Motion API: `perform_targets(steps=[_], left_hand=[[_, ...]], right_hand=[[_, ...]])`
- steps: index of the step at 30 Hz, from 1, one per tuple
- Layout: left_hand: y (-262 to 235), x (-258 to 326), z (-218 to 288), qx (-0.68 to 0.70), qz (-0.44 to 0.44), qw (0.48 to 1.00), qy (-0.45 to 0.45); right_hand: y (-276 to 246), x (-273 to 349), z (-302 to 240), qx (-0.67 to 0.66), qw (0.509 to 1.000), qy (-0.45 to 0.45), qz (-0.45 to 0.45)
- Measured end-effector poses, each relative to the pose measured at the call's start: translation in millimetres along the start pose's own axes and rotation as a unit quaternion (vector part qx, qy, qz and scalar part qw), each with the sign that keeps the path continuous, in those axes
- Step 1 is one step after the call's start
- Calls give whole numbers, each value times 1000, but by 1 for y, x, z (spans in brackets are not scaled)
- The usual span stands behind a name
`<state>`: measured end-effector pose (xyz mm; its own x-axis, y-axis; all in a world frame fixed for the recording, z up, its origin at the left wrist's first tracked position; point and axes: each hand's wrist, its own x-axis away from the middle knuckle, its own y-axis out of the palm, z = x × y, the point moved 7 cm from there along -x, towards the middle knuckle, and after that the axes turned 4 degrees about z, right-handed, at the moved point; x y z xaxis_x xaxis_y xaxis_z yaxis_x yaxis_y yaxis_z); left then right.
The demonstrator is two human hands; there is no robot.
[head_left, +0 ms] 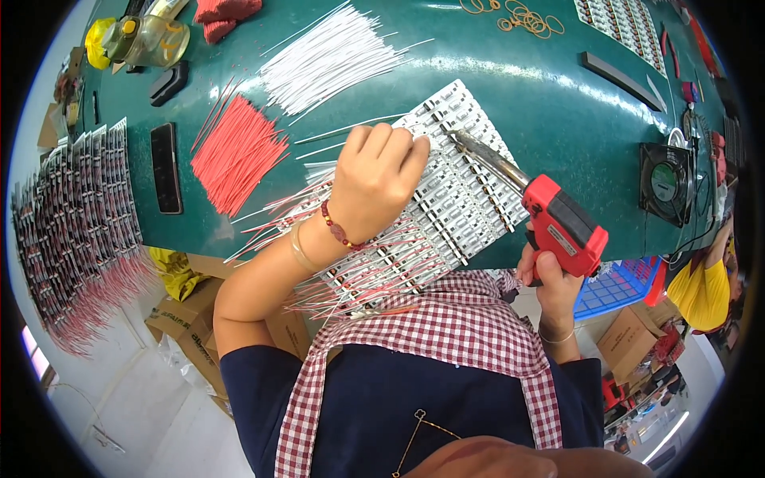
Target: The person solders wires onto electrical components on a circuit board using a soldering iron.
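My left hand is closed in a pinch over a white circuit board panel, with a thin white wire sticking out to its left. The fingertips are partly hidden. In my right hand is a red and black soldering gun. Its metal tip points up and left, close to the panel's upper part and just right of my left fingers; contact cannot be made out. Rows of small parts cover the panel. Red and white wires hang off its lower left rows.
Bundles of white wires and red wires lie on the green table. A phone rests at left, beside wired panels hanging over the edge. Rubber bands lie far back; a black fan stands at right.
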<state>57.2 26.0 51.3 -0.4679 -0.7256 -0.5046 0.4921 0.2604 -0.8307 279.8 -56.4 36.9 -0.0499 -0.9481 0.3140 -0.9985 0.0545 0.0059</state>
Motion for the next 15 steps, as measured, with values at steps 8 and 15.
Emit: perform_targets(steps=[8, 15], left_hand=[[12, 8, 1, 50, -20, 998, -24], [14, 5, 2, 50, -26, 998, -32]], right_hand=[[2, -1, 8, -5, 999, 51, -11], [-2, -1, 11, 6, 998, 54, -12]])
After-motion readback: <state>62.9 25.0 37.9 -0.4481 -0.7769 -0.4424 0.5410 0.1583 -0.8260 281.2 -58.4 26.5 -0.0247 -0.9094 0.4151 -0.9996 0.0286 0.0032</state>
